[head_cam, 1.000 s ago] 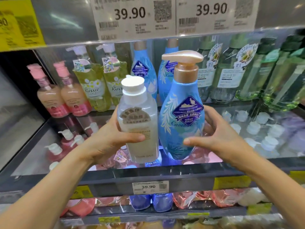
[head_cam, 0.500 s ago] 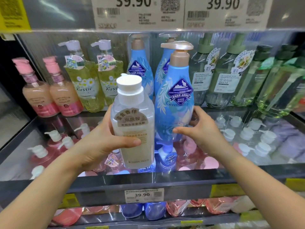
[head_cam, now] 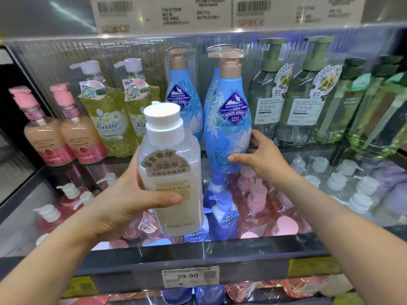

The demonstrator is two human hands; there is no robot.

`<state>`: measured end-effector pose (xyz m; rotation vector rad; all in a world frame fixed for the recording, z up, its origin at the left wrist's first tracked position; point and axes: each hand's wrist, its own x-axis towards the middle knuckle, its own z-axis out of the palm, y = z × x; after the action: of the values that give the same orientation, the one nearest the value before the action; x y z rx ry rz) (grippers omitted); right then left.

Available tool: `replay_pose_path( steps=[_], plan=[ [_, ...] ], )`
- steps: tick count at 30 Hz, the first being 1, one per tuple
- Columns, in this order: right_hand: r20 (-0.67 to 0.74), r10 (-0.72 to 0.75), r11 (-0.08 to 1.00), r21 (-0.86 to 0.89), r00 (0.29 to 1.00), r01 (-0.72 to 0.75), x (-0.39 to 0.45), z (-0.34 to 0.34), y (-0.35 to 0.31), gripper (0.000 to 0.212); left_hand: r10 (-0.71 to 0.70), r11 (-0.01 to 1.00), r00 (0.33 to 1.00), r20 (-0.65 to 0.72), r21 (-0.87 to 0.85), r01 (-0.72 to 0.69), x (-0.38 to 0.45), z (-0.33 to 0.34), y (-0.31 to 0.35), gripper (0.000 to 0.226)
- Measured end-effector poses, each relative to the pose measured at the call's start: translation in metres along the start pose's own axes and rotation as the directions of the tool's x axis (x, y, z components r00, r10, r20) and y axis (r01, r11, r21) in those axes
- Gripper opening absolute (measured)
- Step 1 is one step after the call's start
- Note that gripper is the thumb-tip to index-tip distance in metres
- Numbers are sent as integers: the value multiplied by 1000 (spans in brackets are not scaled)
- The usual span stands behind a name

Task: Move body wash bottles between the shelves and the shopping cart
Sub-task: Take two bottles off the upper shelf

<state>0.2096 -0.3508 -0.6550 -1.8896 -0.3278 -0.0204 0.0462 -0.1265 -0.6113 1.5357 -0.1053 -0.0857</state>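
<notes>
My left hand (head_cam: pixel 130 201) grips a clear bottle of pale liquid with a white cap (head_cam: pixel 174 172), held upright in front of the glass shelf. My right hand (head_cam: pixel 262 159) holds the lower part of a blue pump bottle with a bronze pump (head_cam: pixel 228 119), thumb in front and fingers behind. That blue bottle is upright over the glass shelf (head_cam: pixel 319 157), in front of another blue bottle (head_cam: pixel 210 95). A further blue bottle (head_cam: pixel 185 100) stands to its left at the back.
Pink bottles (head_cam: pixel 44 133), yellow-green bottles (head_cam: pixel 110 119) and green pump bottles (head_cam: pixel 304 102) line the back of the shelf. More bottles show through the glass on the shelf below. A dark shelf rail with a 39.90 price tag (head_cam: pixel 190 277) runs across the front.
My right hand has carried the blue bottle away from me, deeper onto the shelf toward the other blue bottles. The left hand has kept hold of the clear bottle.
</notes>
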Motion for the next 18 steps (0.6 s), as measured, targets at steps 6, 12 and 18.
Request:
replay_pose_path(
  steps=[6,12,18],
  plan=[
    [-10,-11,1000,21,1000,11,15,2,7,65,-28,1000,1000,1,5,28,-2,-1,1,131],
    [-3,-17,999,-39,1000,17,22,0,7,69,-69,998,998,-10,-1,69,-2,-1,2,132],
    [5,24,996,-85,1000,-23,14,0,-3,73,-54,998,998,-21,-14,54,-2,1,1,131]
  ],
)
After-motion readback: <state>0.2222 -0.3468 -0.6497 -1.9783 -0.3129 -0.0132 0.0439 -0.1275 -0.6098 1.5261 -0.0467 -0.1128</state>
